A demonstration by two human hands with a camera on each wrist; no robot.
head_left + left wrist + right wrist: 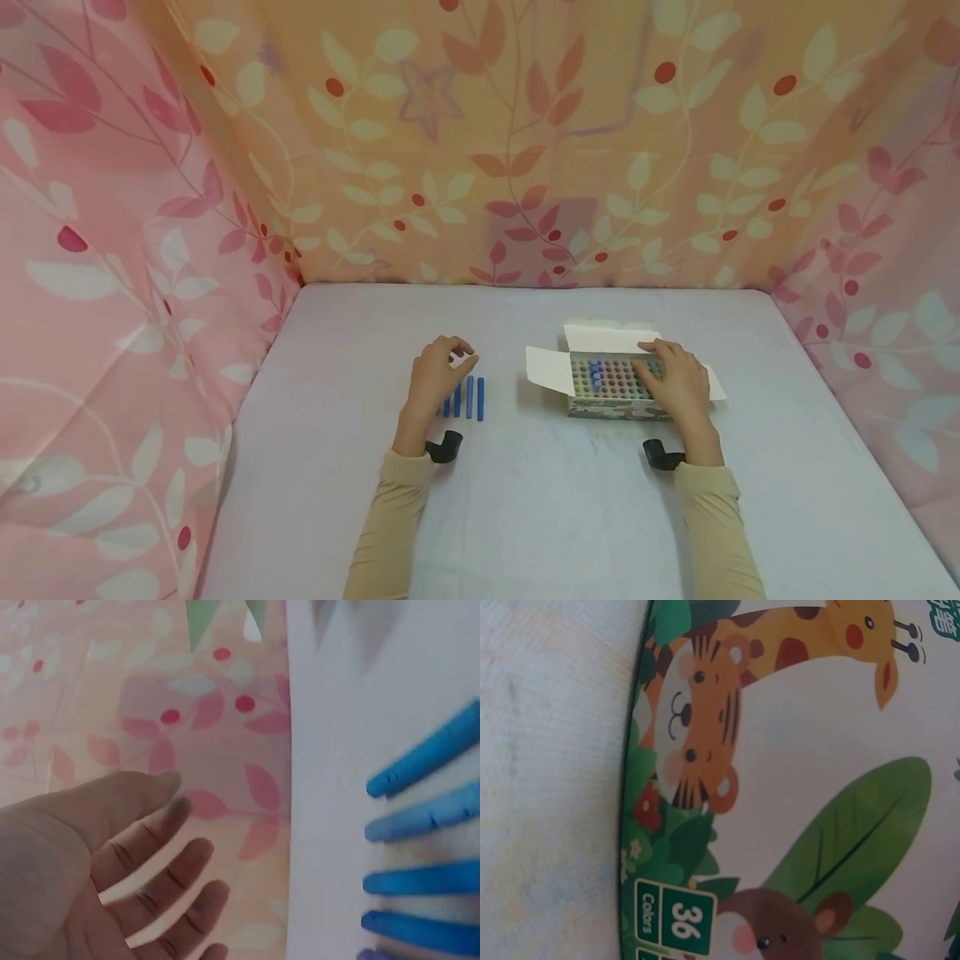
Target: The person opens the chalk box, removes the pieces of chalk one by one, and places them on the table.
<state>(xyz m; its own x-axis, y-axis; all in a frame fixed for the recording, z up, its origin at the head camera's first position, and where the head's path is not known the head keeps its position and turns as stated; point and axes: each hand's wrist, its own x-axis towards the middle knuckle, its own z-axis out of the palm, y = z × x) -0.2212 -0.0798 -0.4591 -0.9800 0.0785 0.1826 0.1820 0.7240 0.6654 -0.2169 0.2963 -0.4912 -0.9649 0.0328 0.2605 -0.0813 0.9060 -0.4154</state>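
Note:
My left hand hovers near blue chalk sticks laid side by side on the table, its fingers loosely bent and the space between thumb and fingers empty. In the left wrist view several blue sticks lie to the right of the relaxed fingers. My right hand is over the right part of an open cardboard box, thumb and index finger apart above the rows of coloured sticks. A few blue sticks stand out higher on the left. The right wrist view shows the box's printed animals, no fingers.
The box's white flaps are folded outward at the left, back and right. A white cloth covers the table. Leaf-patterned curtains enclose its back and sides. Black wrist cameras sit by both wrists.

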